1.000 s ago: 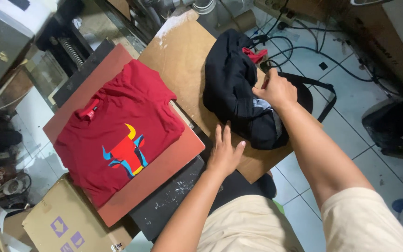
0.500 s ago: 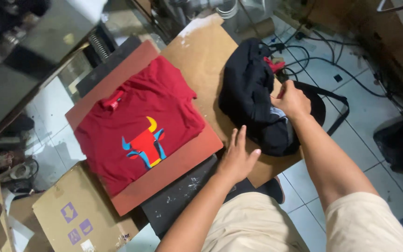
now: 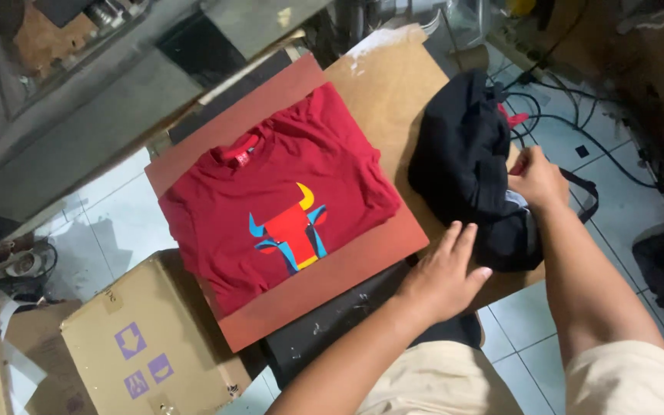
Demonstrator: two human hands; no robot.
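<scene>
A red T-shirt [image 3: 270,192] with a coloured bull-head print lies flat on a reddish press pad [image 3: 347,269]. To its right, a heap of black garments [image 3: 463,154] sits on a brown board [image 3: 393,84]. My right hand [image 3: 536,178] is closed on the edge of the black heap, where a pale fabric shows. My left hand [image 3: 447,273] rests flat with fingers spread on the board, between the pad's corner and the heap, and holds nothing.
A cardboard box [image 3: 140,338] with purple arrow marks stands at the lower left. The grey upper part of a press [image 3: 101,100] runs along the top left. Black cables [image 3: 578,123] and a black strap [image 3: 585,196] lie on the tiled floor [image 3: 624,192] at right.
The view has shifted, so everything sits further right in the frame. My right hand stays on the black heap and my left hand stays flat on the board.
</scene>
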